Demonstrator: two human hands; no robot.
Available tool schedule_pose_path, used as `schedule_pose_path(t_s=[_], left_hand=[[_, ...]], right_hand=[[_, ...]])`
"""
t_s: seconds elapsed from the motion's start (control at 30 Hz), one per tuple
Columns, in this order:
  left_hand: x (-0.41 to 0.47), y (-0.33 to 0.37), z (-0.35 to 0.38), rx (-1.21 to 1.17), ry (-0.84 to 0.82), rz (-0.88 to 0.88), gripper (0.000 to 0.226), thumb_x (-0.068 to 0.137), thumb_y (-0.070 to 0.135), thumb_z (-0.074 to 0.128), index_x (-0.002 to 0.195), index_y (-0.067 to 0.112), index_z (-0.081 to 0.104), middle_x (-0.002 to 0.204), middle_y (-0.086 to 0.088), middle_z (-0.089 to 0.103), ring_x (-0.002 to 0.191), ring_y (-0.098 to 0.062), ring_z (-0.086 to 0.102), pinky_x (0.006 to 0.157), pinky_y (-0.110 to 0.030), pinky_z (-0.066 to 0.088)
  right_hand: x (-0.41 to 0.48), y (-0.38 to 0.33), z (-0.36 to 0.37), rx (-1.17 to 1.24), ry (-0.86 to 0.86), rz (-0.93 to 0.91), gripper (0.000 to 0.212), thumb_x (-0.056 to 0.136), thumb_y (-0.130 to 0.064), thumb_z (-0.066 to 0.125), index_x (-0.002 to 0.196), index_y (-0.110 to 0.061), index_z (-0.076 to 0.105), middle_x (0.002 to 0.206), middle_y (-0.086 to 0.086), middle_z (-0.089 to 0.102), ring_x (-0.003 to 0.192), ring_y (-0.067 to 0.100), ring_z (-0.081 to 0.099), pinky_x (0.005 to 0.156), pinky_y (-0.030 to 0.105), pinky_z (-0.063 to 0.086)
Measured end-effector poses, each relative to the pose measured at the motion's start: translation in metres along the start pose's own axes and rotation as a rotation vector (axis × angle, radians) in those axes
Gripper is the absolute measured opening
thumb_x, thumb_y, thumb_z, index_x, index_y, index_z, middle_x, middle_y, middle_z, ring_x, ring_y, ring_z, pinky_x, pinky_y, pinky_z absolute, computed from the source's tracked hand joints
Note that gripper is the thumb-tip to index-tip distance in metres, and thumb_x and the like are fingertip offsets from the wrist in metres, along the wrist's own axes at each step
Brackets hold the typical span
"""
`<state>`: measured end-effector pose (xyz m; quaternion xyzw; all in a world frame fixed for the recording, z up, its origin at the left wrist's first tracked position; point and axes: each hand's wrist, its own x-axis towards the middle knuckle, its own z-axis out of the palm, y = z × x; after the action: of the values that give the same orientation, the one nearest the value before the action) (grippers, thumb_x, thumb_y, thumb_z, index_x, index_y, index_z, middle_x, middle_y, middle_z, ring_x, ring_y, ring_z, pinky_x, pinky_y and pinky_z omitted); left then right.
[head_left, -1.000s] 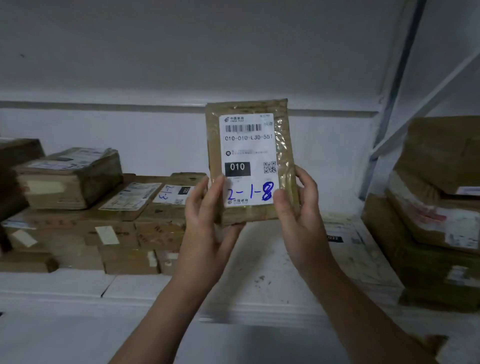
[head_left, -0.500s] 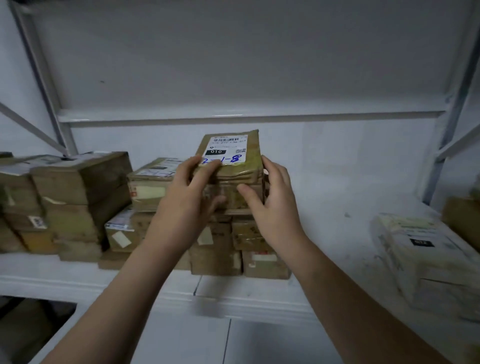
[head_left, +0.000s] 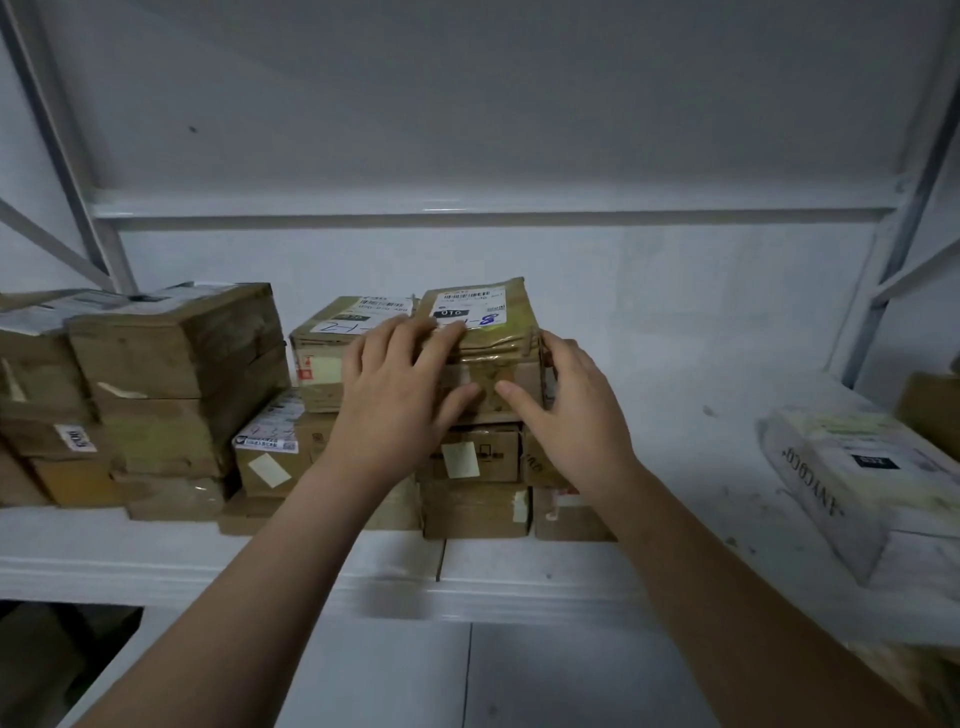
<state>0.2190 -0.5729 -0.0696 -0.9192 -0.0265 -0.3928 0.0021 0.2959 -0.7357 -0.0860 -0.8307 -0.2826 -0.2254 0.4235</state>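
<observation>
A flat brown parcel (head_left: 480, 322) with a white label and blue handwriting lies flat on top of a stack of cardboard boxes (head_left: 483, 457) on the white shelf (head_left: 675, 519). My left hand (head_left: 400, 395) rests with straight fingers on the parcel's near left edge, thumb against the box below. My right hand (head_left: 566, 410) touches the parcel's right side with its fingers, its thumb pressed on the front of the box under it. Neither hand is curled round the parcel.
More taped brown boxes (head_left: 176, 379) are stacked to the left, one with a handwritten label (head_left: 348, 322) right beside the parcel. A white wrapped package (head_left: 857, 467) lies at the right. Grey shelf uprights (head_left: 67, 156) stand at both sides. An upper shelf runs overhead.
The parcel went from held upright in front of me to lying flat on the box stack. My fingers have loosened from gripping it to resting against it.
</observation>
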Motion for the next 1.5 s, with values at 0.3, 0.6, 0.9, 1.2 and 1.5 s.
schedule_pose_path(t_s=[0.3,0.6,0.9,1.2,1.5], left_hand=[[0.011,0.039,-0.003,-0.115,0.134,0.161,0.047,0.093,0.045,0.042,0.128,0.017,0.055,0.134,-0.011,0.052,0.132,-0.030,0.036,0.108,-0.046,0.019],[0.002,0.137,0.030,-0.294,0.152,0.347,0.036,0.092,0.034,0.047,0.118,0.014,0.062,0.129,-0.011,0.056,0.126,-0.032,0.044,0.101,-0.044,0.026],[-0.030,0.278,0.096,-0.412,-0.193,0.370,0.043,0.088,0.042,0.042,0.116,0.017,0.063,0.124,-0.012,0.060,0.114,-0.036,0.056,0.093,-0.047,0.043],[-0.015,0.359,0.117,-0.322,-0.324,0.333,0.049,0.097,0.045,0.045,0.140,0.022,0.046,0.148,-0.015,0.038,0.133,-0.036,0.036,0.104,-0.045,0.031],[-0.047,0.373,0.135,-0.553,-0.631,-0.038,0.054,0.098,0.051,0.029,0.148,0.031,0.027,0.152,-0.022,0.025,0.131,-0.038,0.042,0.100,-0.044,0.040]], right_hand=[[-0.010,0.005,-0.035,-0.100,0.056,-0.083,0.046,0.095,-0.040,0.044,0.131,-0.013,0.055,0.127,0.006,0.057,0.116,0.022,0.053,0.098,0.043,0.045],[-0.071,0.085,-0.115,-0.240,0.125,0.089,0.038,0.088,-0.034,0.050,0.116,-0.013,0.064,0.120,0.006,0.060,0.111,0.022,0.056,0.094,0.034,0.044],[-0.157,0.180,-0.228,-0.404,0.148,0.411,0.031,0.091,-0.020,0.061,0.120,-0.010,0.063,0.135,0.012,0.046,0.125,0.028,0.044,0.101,0.036,0.036],[-0.163,0.224,-0.277,-0.277,0.045,0.492,0.038,0.091,-0.018,0.058,0.129,-0.014,0.053,0.123,0.002,0.046,0.112,0.018,0.050,0.096,0.030,0.043],[-0.165,0.230,-0.259,0.270,0.219,0.626,0.011,0.095,-0.023,0.057,0.104,-0.021,0.051,0.088,-0.009,0.061,0.079,0.008,0.059,0.068,0.016,0.046]])
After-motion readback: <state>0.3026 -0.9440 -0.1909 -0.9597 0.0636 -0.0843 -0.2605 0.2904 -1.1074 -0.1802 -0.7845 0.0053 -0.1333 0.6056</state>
